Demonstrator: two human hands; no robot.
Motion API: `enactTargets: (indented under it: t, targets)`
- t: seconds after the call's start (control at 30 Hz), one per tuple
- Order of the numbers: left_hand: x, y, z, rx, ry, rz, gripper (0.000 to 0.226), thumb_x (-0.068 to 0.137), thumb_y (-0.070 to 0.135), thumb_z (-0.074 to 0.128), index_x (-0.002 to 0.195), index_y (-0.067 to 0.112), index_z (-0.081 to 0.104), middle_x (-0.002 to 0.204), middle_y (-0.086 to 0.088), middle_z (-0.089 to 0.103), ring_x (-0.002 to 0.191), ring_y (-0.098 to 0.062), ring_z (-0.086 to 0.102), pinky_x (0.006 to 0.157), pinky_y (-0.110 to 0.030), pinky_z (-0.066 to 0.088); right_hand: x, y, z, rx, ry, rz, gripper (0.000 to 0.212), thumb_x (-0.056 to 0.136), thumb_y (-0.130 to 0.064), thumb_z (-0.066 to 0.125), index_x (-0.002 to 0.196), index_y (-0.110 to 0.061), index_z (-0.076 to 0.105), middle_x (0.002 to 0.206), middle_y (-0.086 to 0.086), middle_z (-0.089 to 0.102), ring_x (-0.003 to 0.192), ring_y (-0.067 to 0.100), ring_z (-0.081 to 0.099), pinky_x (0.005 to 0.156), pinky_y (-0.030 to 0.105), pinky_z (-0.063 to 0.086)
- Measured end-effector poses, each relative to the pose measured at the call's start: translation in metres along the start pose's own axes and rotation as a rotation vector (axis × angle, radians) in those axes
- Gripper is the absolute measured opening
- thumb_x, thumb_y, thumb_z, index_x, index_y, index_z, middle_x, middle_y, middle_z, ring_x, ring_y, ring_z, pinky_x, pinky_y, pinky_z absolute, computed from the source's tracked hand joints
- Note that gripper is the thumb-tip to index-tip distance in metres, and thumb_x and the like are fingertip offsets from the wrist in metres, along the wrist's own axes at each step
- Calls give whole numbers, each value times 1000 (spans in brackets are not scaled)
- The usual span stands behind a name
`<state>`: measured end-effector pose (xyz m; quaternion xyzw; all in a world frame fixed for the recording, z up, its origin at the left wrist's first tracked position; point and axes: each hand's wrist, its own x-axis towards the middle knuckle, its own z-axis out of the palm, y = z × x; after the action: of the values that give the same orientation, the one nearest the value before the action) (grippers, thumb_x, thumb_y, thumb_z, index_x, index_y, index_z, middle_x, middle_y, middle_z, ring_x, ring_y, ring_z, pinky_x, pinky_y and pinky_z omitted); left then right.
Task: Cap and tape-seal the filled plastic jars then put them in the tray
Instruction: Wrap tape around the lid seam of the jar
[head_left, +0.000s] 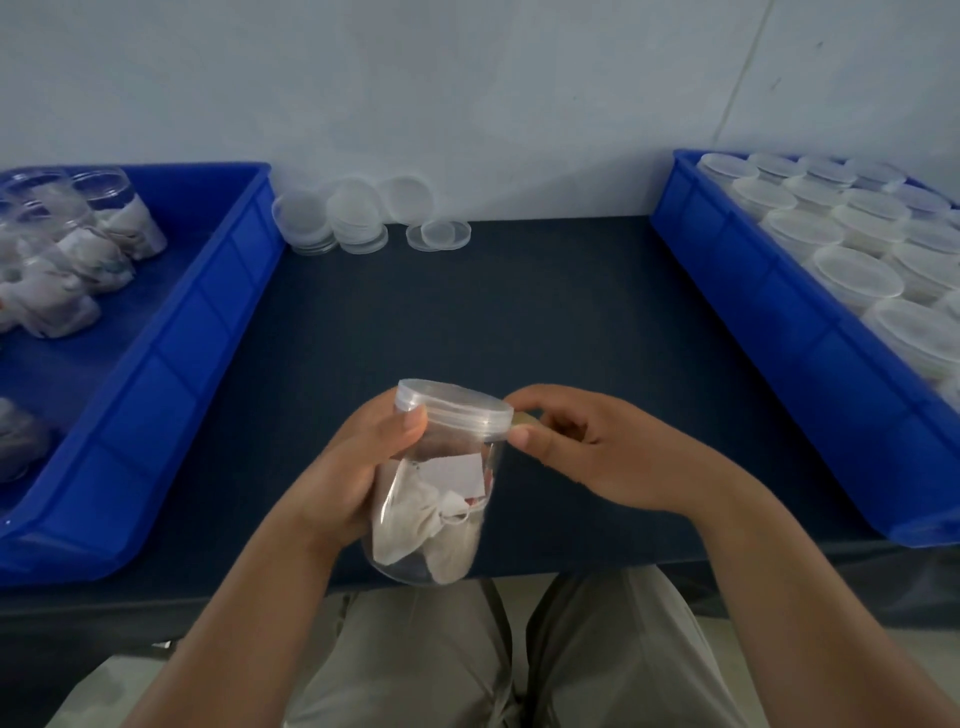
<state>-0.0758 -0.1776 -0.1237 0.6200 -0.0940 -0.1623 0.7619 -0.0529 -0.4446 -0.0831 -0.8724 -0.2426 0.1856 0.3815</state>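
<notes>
Grey trousers (415, 665) fill the lower edge, below the dark table (519, 312). Left hand (358, 467) grips a clear jar (441, 499) above the table's near edge, tilted, thumb on its lid (452, 408). Right hand (582, 457) pinches a small tan strip (525, 419) at the lid's rim. Jar contents: white cloth pouch (415, 525). Left tray (197, 338) holds uncapped jars (114, 218); right tray (779, 322) holds capped jars (841, 265). Loose lids (358, 218) lie by the wall.
</notes>
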Motion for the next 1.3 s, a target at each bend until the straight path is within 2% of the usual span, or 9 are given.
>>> enactTargets:
  t: [0.17,0.37,0.47,0.53,0.67,0.87,0.97,1.13,1.3]
  targets:
    - [-1,1,-12,149,-80,34,61,98,60,69,141,17,67,128,-12,73,115,-26,72,90,-36,59,-4,-2,3,-29,6,9,38,97,-79,44,130,-63,56,93,-29,65,79,-1,61,69,21,44]
    - [0,-4,-12,234,31,87,76,97,62,69,153,17,46,152,-12,60,143,-35,55,117,-63,42,-6,-2,11,-9,163,11,51,89,-87,42,133,-65,54,102,-38,66,86,-3,64,70,20,47]
    - [-5,-9,4,379,128,108,71,96,75,57,155,36,48,152,12,58,143,-10,54,114,-45,46,-6,-3,16,-58,190,23,46,86,-91,39,129,-76,46,114,-57,54,102,-19,56,74,13,42]
    - [-4,-13,18,508,241,111,82,83,80,65,153,43,45,141,30,57,133,5,56,104,-28,52,-5,-6,20,-96,187,25,43,87,-90,38,129,-78,39,109,-66,45,105,-28,50,74,11,42]
    - [1,-16,34,595,453,127,98,57,83,79,142,45,50,126,40,58,117,15,59,81,-6,51,-3,-7,24,-109,191,41,63,88,-95,34,140,-62,48,119,-46,60,108,-12,60,84,16,48]
    - [5,-4,25,435,506,73,87,56,81,80,134,48,57,117,35,67,104,9,69,71,-16,58,-10,-5,10,-114,69,58,72,80,-100,37,144,-69,30,114,-25,66,92,-11,63,74,17,46]
    - [4,2,21,353,509,12,88,50,86,82,126,48,60,114,28,71,101,2,73,80,-27,59,-15,-5,7,-101,101,57,56,83,-94,39,135,-72,34,103,-23,68,91,-12,65,68,17,49]
    - [-2,-3,21,53,337,-47,84,53,78,93,121,31,75,118,-11,78,104,-29,78,77,-35,63,-8,-1,1,-203,144,75,66,73,-97,36,128,-62,47,101,-20,65,90,-1,63,73,24,55]
    - [-5,-11,21,-164,165,-53,77,70,66,91,127,16,74,118,-22,75,95,-31,77,73,-38,62,0,-2,-2,-103,75,73,73,69,-103,44,131,-64,49,105,-30,60,100,-14,55,75,19,45]
